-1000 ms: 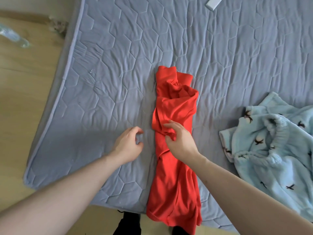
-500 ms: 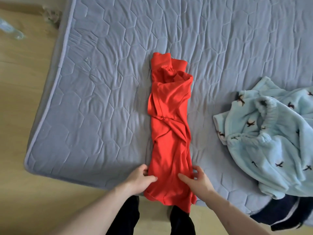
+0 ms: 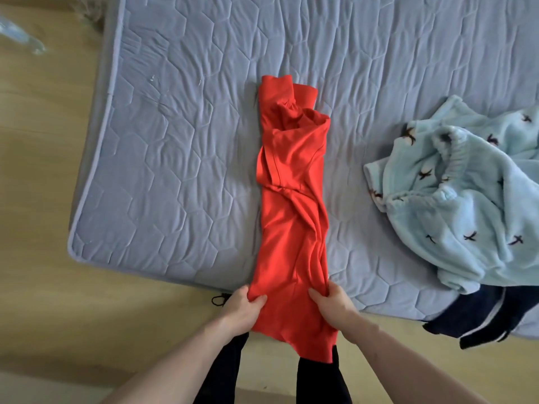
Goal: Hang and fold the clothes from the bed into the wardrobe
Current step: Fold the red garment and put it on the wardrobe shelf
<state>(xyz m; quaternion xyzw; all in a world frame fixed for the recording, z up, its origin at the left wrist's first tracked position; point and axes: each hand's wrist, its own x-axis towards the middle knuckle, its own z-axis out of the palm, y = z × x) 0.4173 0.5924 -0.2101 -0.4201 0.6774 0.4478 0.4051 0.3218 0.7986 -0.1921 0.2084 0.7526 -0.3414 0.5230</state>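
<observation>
Both hands pinch the near hem of the red shirt [image 3: 291, 217], left hand [image 3: 243, 306] and right hand [image 3: 332, 301] at either edge, shirt in a long strip on the bed [image 3: 175, 170], hem overhanging; folding step, next I'd lift hem toward collar.

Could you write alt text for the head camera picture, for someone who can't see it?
Two hands, left hand and right hand, grip the near end of a long, narrowly folded red garment on a grey quilted mattress. A pale blue fleece and a dark navy garment lie to the right.
</observation>
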